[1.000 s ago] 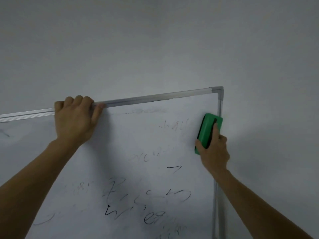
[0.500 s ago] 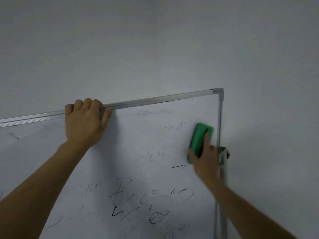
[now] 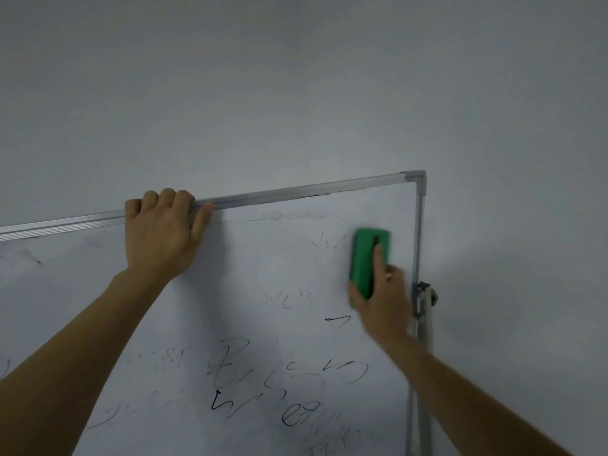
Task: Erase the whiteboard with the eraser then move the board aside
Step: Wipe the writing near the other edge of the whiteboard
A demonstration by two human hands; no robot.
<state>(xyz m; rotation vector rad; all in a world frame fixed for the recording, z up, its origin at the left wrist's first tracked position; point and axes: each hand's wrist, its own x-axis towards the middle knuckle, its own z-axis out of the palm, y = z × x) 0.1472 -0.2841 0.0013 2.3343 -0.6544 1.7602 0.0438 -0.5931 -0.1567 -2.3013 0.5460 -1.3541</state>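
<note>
A whiteboard (image 3: 263,264) with a grey metal frame fills the lower part of the view, its top right corner at the upper right. Faint and dark black scribbles cover its lower middle. My left hand (image 3: 161,235) grips the top rail, fingers curled over the edge. My right hand (image 3: 381,297) holds a green eraser (image 3: 363,258) flat against the board near the right edge, with one finger laid along its back.
A plain grey wall (image 3: 296,93) rises behind and to the right of the board. A metal stand post with a bracket (image 3: 426,294) runs down behind the board's right edge.
The eraser slid down and left from the top right corner, then moved back up a little. My left hand kept its grip on the top rail.
</note>
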